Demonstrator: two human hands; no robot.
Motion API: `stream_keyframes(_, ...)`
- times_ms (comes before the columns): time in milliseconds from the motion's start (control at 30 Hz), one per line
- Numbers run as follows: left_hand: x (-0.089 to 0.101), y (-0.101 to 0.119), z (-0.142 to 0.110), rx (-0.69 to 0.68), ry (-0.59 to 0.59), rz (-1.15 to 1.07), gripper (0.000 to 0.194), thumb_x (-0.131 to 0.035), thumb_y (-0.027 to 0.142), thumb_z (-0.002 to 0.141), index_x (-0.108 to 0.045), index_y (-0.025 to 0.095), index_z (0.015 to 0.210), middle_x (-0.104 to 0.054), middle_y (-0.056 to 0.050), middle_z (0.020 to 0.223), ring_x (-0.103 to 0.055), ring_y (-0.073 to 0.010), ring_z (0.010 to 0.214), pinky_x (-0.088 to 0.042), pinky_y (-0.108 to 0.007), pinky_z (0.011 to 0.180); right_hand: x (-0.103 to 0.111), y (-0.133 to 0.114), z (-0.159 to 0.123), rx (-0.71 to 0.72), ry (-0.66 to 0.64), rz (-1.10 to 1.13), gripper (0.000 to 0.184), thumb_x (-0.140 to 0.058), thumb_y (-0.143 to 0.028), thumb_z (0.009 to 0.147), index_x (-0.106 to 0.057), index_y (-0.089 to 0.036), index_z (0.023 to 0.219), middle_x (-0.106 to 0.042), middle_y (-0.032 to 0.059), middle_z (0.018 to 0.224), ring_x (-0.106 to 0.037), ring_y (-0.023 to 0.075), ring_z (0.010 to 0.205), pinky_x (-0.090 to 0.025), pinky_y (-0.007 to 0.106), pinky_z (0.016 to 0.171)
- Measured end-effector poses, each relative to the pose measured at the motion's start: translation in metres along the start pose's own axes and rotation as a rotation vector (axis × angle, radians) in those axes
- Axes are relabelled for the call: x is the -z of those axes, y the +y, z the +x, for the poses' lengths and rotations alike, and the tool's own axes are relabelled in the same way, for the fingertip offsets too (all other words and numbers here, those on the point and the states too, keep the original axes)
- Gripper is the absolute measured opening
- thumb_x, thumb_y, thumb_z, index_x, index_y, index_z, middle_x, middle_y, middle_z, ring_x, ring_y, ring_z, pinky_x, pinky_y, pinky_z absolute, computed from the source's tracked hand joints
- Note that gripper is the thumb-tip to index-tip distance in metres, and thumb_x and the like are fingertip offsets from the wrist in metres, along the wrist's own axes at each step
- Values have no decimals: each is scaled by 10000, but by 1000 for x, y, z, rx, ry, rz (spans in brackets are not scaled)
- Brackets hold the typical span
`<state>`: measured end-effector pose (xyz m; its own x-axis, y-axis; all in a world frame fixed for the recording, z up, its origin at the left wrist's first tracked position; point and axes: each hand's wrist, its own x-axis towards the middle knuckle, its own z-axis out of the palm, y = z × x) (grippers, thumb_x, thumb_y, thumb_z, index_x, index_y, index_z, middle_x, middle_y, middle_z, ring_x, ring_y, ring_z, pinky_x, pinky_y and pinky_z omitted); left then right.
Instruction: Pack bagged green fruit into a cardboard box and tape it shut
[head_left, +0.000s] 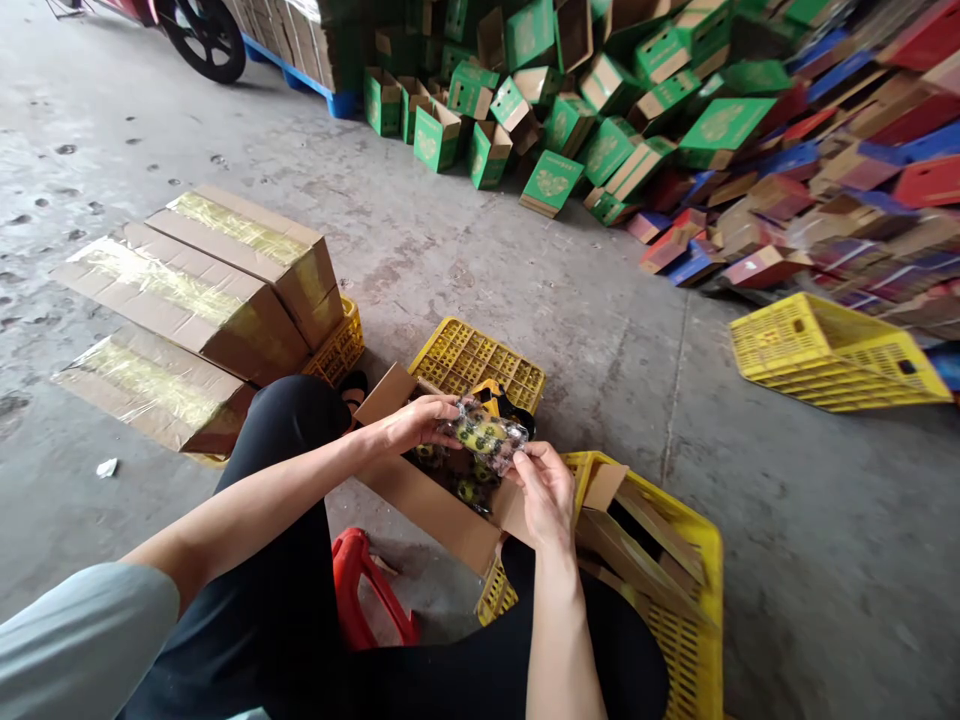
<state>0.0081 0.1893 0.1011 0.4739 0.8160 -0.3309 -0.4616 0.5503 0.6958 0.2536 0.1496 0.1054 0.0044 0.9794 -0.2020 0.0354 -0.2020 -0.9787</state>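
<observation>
A clear plastic packet (486, 432) with yellow-green and dark round shapes inside is stretched between my two hands. My left hand (420, 422) grips its left end, and the fingers of my right hand (546, 485) pinch its right end. Right below the packet is an open cardboard box (431, 505), with similar packets (472, 492) inside, partly covered by my hands. A yellow and black tape dispenser (495, 398) shows just behind the packet, on or against an upturned yellow crate (469, 345); its lower part is hidden.
Taped cartons (195, 270) stand at the left on a yellow crate (341, 345). A yellow crate (709, 560) with cardboard inside is by my right knee. Another crate (832, 355) lies farther right. A red stool (360, 590) is between my legs. Green boxes (551, 182) and red-blue boxes (765, 265) are heaped behind.
</observation>
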Motion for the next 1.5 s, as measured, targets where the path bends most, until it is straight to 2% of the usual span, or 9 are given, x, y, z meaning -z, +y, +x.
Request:
stream_keyframes(200, -2, -3, -2, 8, -98, 185, 524, -900, 492, 760, -756, 155, 1135, -758, -135, 1165, -735, -234, 1015, -611, -301, 819, -6, -1, 0, -5, -1, -47, 321, -750, -551, 822, -656, -250, 881, -739, 11, 820, -692, 193, 739, -597, 332, 745)
stream_keyframes(400, -1, -2, -2, -59, -43, 231, 514, -911, 510, 735, -775, 149, 1076, -780, -108, 1038, -744, -205, 867, -607, -299, 753, -12, -8, -2, 11, -84, 56, 440, -799, -520, 817, -668, -260, 1148, -769, 69, 1103, -730, 228, 945, -605, 376, 869)
stream_keyframes(667, -4, -3, -4, -72, -99, 251, 494, -896, 499, 768, -790, 152, 1103, -777, -118, 1085, -732, -216, 949, -584, -294, 836, -7, 0, 1, 18, 70, 26, 320, -870, -477, 738, -755, -229, 905, -788, 19, 890, -726, 199, 819, -584, 356, 856)
stream_keyframes(800, -3, -4, -2, 72, -98, 46, 625, -756, 691, 828, -754, 187, 1198, -745, -149, 1219, -738, -273, 1042, -598, -361, 871, -1, 3, 1, 51, 107, 61, 298, -866, -455, 750, -762, -234, 921, -785, 12, 864, -717, 189, 792, -575, 347, 837)
stream_keyframes(933, -1, -2, -2, 314, -201, -7, 794, -600, 831, 845, -691, 181, 1290, -741, -183, 1236, -770, -304, 978, -608, -352, 780, 3, 3, 0, 142, 64, 46, 217, -810, -424, 830, -776, -253, 959, -796, 30, 958, -730, 208, 909, -563, 367, 917)
stream_keyframes(1000, 0, -2, -4, 333, -197, 30, 747, -703, 747, 840, -683, 150, 1289, -755, -196, 1186, -776, -281, 945, -601, -328, 779, 2, 2, 0, 185, 12, 53, 161, -800, -399, 848, -780, -270, 942, -793, 31, 992, -730, 223, 984, -556, 380, 962)
stream_keyframes(1100, 1, -3, -6, 248, -175, 67, 642, -858, 549, 810, -699, 138, 1276, -756, -179, 1185, -774, -226, 915, -584, -294, 815, 1, -1, 0, 224, -93, 93, 80, -788, -359, 866, -776, -287, 899, -774, 36, 1138, -677, 267, 1213, -505, 433, 1087)
stream_keyframes(1267, 1, -4, -5, 139, -204, 78, 617, -908, 450, 784, -710, 181, 1302, -727, -145, 1268, -752, -204, 944, -564, -287, 812, -2, -7, -1, 185, -93, 106, 94, -780, -376, 880, -794, -294, 923, -645, 22, 1460, -515, 297, 1439, -385, 475, 1221)
stream_keyframes(1500, 5, -9, 2, -23, -95, 149, 656, -1010, 308, 628, -747, 170, 1213, -764, -95, 1142, -721, -188, 959, -525, -303, 901, -4, -12, -2, -51, -18, 206, 516, -720, -540, 908, -669, -313, 1368, -705, 83, 1385, -714, 268, 1172, -620, 375, 902)
